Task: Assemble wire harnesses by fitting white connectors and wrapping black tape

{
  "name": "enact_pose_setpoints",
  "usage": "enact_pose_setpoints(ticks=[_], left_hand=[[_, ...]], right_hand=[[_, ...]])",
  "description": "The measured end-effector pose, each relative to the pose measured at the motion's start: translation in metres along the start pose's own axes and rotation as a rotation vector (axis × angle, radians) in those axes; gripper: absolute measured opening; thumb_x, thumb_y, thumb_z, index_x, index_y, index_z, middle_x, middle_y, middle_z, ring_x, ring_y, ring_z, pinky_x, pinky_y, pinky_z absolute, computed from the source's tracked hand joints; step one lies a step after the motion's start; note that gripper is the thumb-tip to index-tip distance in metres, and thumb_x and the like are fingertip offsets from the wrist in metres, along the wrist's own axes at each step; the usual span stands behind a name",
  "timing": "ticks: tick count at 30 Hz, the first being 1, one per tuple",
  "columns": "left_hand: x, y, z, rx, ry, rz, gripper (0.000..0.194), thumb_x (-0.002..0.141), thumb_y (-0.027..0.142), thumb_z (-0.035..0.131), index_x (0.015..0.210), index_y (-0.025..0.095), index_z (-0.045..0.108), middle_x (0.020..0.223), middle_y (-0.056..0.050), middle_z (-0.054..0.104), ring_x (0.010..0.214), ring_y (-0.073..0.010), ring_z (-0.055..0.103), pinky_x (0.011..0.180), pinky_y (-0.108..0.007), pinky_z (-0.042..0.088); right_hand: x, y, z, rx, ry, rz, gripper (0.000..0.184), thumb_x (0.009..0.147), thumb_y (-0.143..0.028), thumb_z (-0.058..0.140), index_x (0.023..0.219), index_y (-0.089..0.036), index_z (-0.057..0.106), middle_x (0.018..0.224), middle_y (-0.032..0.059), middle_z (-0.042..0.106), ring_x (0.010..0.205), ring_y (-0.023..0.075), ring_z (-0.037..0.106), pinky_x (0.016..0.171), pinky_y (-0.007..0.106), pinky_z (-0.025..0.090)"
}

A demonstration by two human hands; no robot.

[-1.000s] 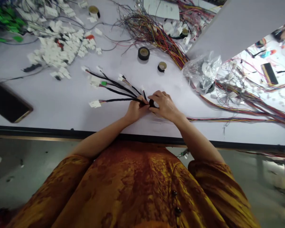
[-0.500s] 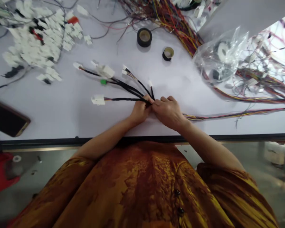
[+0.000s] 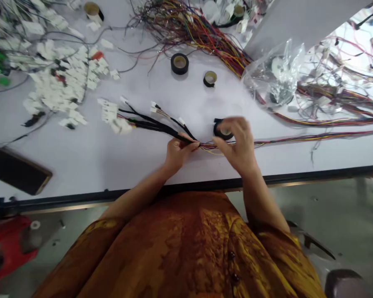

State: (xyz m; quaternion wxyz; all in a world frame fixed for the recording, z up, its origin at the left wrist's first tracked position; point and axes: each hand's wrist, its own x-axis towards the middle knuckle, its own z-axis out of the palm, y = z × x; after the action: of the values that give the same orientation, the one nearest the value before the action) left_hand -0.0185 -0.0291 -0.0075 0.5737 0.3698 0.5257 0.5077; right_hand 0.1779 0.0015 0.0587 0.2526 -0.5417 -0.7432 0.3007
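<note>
My left hand (image 3: 178, 154) is closed around a wire harness (image 3: 161, 126), pinching it where the black-wrapped branches meet the bare coloured wires. To the left, the branches fan out and end in white connectors (image 3: 112, 118). Loose coloured wires (image 3: 276, 141) run from the pinch off to the right. My right hand (image 3: 238, 145), slightly blurred, is open over a roll of black tape (image 3: 218, 130), thumb and fingers apart. Its fingers cover part of the roll, so contact with it is unclear.
Two more tape rolls (image 3: 179, 64) lie beyond my hands. A heap of white connectors (image 3: 59, 78) is at the left, above a phone (image 3: 18, 170). Thick wire bundles (image 3: 202, 37) and a clear plastic bag (image 3: 275, 74) occupy the back right. The table's dark edge (image 3: 282, 178) runs before me.
My right hand has left the harness and moved right, over a black tape roll that was not visible before. The left hand keeps its pinch, and the connector ends have shifted closer together.
</note>
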Motion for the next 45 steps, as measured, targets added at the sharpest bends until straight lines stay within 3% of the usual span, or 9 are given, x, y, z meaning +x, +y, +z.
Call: enact_pose_setpoints(ticks=[4, 9, 15, 20, 23, 28, 37, 40, 45], left_hand=[[-0.021, 0.022, 0.014, -0.094, 0.061, 0.001, 0.029, 0.069, 0.03, 0.086, 0.077, 0.015, 0.062, 0.071, -0.001, 0.073, 0.06, -0.014, 0.071, 0.06, -0.024, 0.059], [-0.044, 0.032, 0.008, -0.114, 0.016, -0.165, 0.04, 0.072, 0.047, 0.083, 0.085, 0.016, 0.061, 0.076, -0.005, 0.075, 0.059, -0.0162, 0.072, 0.052, -0.023, 0.057], [-0.092, 0.097, -0.05, 0.362, -0.552, -0.491, 0.037, 0.084, 0.051, 0.071, 0.092, 0.016, 0.066, 0.094, -0.011, 0.077, 0.068, -0.0186, 0.074, 0.057, -0.027, 0.06], [-0.058, 0.143, -0.049, 0.863, -0.527, 0.079, 0.033, 0.087, 0.048, 0.066, 0.102, 0.02, 0.071, 0.108, -0.008, 0.075, 0.096, -0.0218, 0.071, 0.084, -0.032, 0.057], [-0.009, 0.123, -0.009, 0.968, -0.789, 0.028, 0.052, 0.075, 0.051, 0.075, 0.114, 0.018, 0.068, 0.119, -0.012, 0.071, 0.11, -0.0288, 0.067, 0.085, -0.034, 0.056], [0.013, 0.076, 0.041, 0.913, -1.267, -0.372, 0.035, 0.076, 0.048, 0.07, 0.088, 0.015, 0.07, 0.082, -0.007, 0.072, 0.075, -0.0229, 0.069, 0.063, -0.029, 0.053], [-0.028, 0.086, 0.025, 0.743, -0.946, -0.21, 0.031, 0.094, 0.048, 0.052, 0.093, 0.018, 0.055, 0.06, 0.006, 0.046, 0.053, -0.0085, 0.045, 0.052, -0.019, 0.04], [-0.028, 0.089, 0.026, 0.634, -0.951, -0.433, 0.042, 0.09, 0.057, 0.056, 0.1, 0.016, 0.054, 0.058, 0.009, 0.033, 0.045, -0.0049, 0.027, 0.042, -0.016, 0.023], [-0.028, 0.074, 0.018, 0.513, -0.97, -0.692, 0.049, 0.088, 0.058, 0.059, 0.108, 0.013, 0.056, 0.061, 0.009, 0.036, 0.043, -0.0029, 0.022, 0.04, -0.016, 0.017]], right_hand=[[-0.073, -0.015, 0.03, 0.585, -0.524, 0.151, 0.034, 0.089, -0.049, 0.066, 0.106, -0.02, 0.068, 0.098, 0.0071, 0.072, 0.089, 0.0186, 0.068, 0.085, 0.036, 0.056], [-0.082, -0.011, 0.09, 1.254, 0.104, 0.366, 0.057, 0.082, -0.056, 0.07, 0.13, -0.028, 0.056, 0.148, 0.0075, 0.054, 0.134, 0.0217, 0.054, 0.11, 0.038, 0.047], [-0.071, -0.048, 0.127, 1.544, 0.25, 0.483, 0.041, 0.079, -0.06, 0.07, 0.092, -0.022, 0.065, 0.09, 0.0024, 0.075, 0.096, 0.0183, 0.069, 0.094, 0.035, 0.054], [-0.087, -0.066, 0.144, 1.53, 0.232, 0.423, 0.045, 0.082, -0.064, 0.066, 0.084, -0.019, 0.062, 0.061, -0.0026, 0.064, 0.063, 0.0118, 0.061, 0.072, 0.027, 0.052], [-0.088, -0.067, 0.14, 1.426, 0.136, 0.313, 0.054, 0.086, -0.07, 0.057, 0.078, -0.017, 0.065, 0.069, 0.0028, 0.068, 0.067, 0.013, 0.062, 0.075, 0.028, 0.052], [-0.091, -0.058, 0.134, 1.309, 0.068, 0.296, 0.065, 0.08, -0.077, 0.056, 0.079, -0.014, 0.072, 0.082, 0.0072, 0.07, 0.078, 0.0158, 0.063, 0.087, 0.033, 0.053], [-0.143, -0.021, 0.084, 1.694, -0.063, 0.478, 0.05, 0.071, -0.044, 0.084, 0.11, -0.016, 0.068, 0.116, 0.0093, 0.067, 0.107, 0.0189, 0.063, 0.089, 0.032, 0.055], [-0.144, 0.01, 0.046, 1.653, 0.186, 0.516, 0.048, 0.075, -0.041, 0.081, 0.114, -0.019, 0.064, 0.092, 0.0007, 0.066, 0.077, 0.0108, 0.062, 0.066, 0.024, 0.052], [-0.122, 0.035, 0.019, 1.599, 0.537, 0.577, 0.033, 0.085, -0.045, 0.07, 0.079, -0.02, 0.05, 0.051, -0.0126, 0.026, 0.041, 0.0036, 0.022, 0.042, 0.017, 0.018]])
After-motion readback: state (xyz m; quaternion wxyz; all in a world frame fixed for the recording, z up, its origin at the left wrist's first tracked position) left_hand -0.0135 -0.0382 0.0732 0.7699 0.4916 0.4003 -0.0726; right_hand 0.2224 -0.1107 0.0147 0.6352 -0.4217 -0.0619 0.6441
